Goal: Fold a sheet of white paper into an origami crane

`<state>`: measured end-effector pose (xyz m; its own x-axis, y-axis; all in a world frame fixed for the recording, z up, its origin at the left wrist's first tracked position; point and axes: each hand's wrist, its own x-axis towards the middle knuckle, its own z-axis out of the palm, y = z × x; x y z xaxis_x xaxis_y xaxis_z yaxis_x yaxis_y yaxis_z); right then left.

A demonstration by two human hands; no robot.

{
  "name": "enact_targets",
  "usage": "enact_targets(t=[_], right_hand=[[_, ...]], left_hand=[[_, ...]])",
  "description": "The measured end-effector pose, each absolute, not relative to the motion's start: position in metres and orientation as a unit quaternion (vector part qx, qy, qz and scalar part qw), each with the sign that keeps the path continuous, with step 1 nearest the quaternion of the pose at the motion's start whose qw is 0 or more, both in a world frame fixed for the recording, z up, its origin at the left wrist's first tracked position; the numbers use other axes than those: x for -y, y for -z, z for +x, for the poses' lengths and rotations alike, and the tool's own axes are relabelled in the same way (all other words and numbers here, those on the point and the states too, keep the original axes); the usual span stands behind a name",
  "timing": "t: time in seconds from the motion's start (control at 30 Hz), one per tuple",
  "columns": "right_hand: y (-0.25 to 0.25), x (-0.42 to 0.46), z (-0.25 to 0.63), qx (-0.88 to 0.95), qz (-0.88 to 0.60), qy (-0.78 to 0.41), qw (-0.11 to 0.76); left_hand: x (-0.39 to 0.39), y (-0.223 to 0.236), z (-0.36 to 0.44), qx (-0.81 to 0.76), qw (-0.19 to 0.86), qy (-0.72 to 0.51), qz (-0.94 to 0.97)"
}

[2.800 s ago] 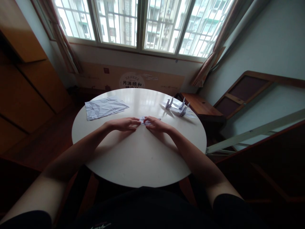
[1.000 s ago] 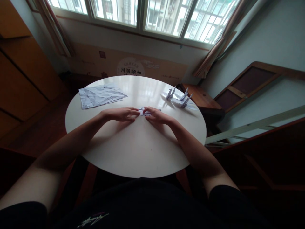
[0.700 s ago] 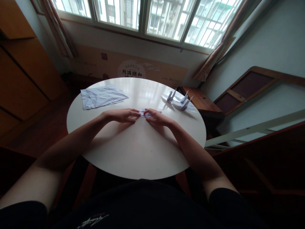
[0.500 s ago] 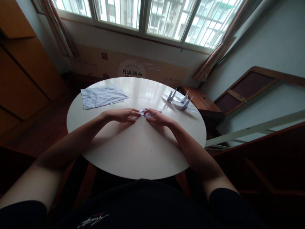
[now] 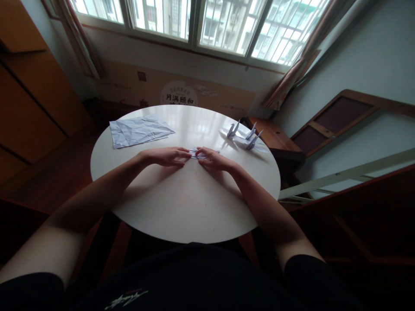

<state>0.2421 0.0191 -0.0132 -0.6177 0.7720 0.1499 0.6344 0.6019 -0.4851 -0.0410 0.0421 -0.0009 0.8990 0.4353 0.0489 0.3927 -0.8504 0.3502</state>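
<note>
A small piece of folded paper (image 5: 193,152) lies flat near the middle of the round white table (image 5: 194,203). From its left side my left hand (image 5: 170,156) reaches in, fingers stretched out and tips touching the paper's left end, thumb apart below. My right hand (image 5: 214,160) rests over the paper's right part, with bent fingers and thumb closed on it. A thin tip of the paper shows beyond the right knuckles. My hands cover much of the paper, so its exact fold shape is hidden.
Creased paper sheets (image 5: 141,131) lie at the table's back left. Several folded paper cranes (image 5: 250,140) stand at the back right, on or beside flat paper. A wooden stand (image 5: 275,138) is beyond the right edge; a window (image 5: 223,26) is behind.
</note>
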Motion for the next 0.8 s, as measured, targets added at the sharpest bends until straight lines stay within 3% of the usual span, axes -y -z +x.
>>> enact_targets(t=[0.8], right_hand=[[0.0136, -0.0202, 0.2433, 0.881, -0.389, -0.203, 0.178]], left_hand=[[-0.0379, -0.0032, -0.0385, -0.221, 0.159, -0.054, 0.961]])
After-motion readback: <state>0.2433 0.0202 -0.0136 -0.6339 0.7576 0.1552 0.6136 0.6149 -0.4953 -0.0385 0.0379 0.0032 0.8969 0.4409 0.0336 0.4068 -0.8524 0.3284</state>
